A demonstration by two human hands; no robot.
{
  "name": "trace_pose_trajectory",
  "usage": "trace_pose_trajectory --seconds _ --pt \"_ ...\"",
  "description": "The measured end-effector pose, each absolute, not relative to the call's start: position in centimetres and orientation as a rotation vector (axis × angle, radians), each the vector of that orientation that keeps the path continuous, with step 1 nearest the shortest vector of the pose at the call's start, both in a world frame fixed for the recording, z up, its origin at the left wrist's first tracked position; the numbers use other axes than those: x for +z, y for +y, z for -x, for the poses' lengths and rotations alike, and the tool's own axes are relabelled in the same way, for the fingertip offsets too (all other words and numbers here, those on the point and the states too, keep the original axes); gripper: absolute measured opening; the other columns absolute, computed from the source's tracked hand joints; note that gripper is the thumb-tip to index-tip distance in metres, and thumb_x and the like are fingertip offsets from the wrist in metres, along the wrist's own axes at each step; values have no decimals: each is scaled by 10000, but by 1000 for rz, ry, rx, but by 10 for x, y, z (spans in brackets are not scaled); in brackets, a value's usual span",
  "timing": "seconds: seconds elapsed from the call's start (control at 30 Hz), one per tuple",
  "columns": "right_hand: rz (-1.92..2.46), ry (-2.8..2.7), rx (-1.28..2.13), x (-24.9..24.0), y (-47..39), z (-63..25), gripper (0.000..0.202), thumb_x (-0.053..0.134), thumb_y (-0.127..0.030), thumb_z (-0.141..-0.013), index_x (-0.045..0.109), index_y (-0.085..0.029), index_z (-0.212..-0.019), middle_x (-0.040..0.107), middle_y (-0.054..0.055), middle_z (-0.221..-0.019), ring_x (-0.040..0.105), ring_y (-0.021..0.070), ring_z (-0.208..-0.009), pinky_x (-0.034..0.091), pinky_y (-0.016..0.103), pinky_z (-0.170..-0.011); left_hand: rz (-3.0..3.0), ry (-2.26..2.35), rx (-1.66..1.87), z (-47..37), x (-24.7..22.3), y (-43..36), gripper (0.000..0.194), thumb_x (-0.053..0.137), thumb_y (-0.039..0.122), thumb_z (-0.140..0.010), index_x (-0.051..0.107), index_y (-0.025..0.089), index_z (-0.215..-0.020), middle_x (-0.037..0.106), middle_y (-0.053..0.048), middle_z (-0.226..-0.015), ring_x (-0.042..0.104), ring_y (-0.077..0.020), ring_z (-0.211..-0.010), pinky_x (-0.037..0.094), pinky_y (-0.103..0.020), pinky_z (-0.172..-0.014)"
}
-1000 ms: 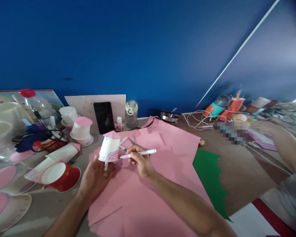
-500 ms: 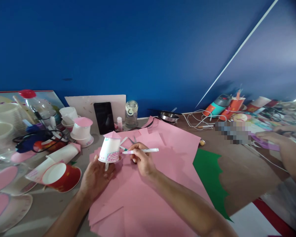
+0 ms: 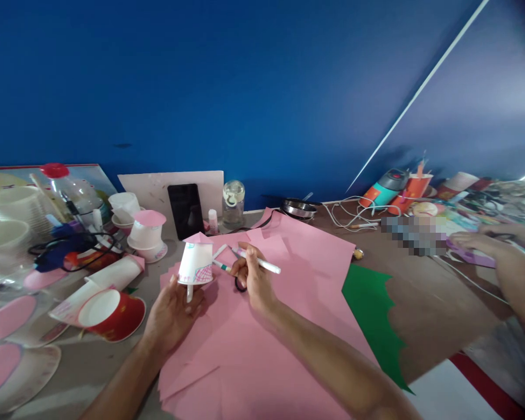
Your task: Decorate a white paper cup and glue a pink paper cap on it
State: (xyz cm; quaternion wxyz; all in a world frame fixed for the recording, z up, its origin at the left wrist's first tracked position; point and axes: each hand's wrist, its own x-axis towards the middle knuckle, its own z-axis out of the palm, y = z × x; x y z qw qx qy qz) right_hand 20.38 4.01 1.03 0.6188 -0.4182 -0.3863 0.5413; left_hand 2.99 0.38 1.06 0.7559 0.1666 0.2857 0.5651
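My left hand [image 3: 175, 309] is closed around the underside of an upturned white paper cup [image 3: 196, 262]. Pink and blue lines are drawn on the cup, a pink paper piece tops it, and a white cap-like piece hangs below its rim. My right hand [image 3: 252, 277] grips a white marker [image 3: 266, 265], held slanted with its pink end pointing up and left, apart from the cup. Under that hand lie scissors [image 3: 240, 285], partly hidden, on a stack of pink paper [image 3: 289, 297]. A second marker [image 3: 221, 266] with a teal band lies beside them.
Several decorated paper cups and a red paper cup [image 3: 133, 315] crowd the left side. Behind stand a phone [image 3: 186, 210], a glass jar [image 3: 233, 204] and a metal bowl [image 3: 298, 209]. Green paper [image 3: 371, 309] lies at right. Another person's hand [image 3: 472, 242] works farther right.
My right hand has drawn the marker away from the cup, and the marker has tilted tip-up. The scissors' handle now shows below it. My left hand holds the cup nearly still.
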Motion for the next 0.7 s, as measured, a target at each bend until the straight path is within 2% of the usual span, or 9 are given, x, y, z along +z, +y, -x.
trace_pose_trajectory --seconds 0.07,0.13,0.27,0.4,0.53,0.7 --pt "955 -950 1238 12 38 -204 465 523 -610 -897 622 -197 -1086 594 -45 -565 342 75 -382 285 206 -372 -372 618 1234 -31 11 4 166 654 343 -857 648 179 -831 637 0 -677 400 -88 -429 466 -285 -487" --pt "935 -1001 1239 13 36 -205 433 558 -584 -888 623 -199 -1076 632 -25 -649 450 89 -438 347 214 -414 -371 620 1245 -32 10 4 150 653 326 -862 636 183 -818 630 6 -678 390 -83 -423 458 -275 -478" --pt "894 -1113 1233 13 33 -207 446 630 -543 -858 577 -223 -1163 688 22 -845 652 166 -722 512 287 -647 -350 641 1253 -32 6 4 131 673 295 -843 629 179 -802 610 18 -657 395 -84 -424 459 -270 -479" --pt "849 -1190 1238 15 31 -206 472 678 -522 -833 543 -257 -1199 700 40 -958 671 202 -892 521 339 -811 -357 712 1213 -31 3 2 143 691 292 -831 635 175 -769 584 18 -615 416 -97 -447 478 -277 -523" --pt "776 -1210 1355 16 30 -205 490 696 -531 -818 529 -277 -1203 696 40 -992 669 215 -942 510 361 -859 -495 743 1150 -33 4 -1 241 729 369 -813 628 174 -713 483 40 -509 426 -113 -484 466 -263 -564" --pt "795 -1217 1373 13 30 -206 526 703 -556 -800 537 -277 -1215 689 52 -1051 656 221 -984 509 356 -873 -650 733 1136 -37 5 -4 363 698 473 -831 583 175 -658 436 43 -506 371 -105 -499 392 -235 -542"
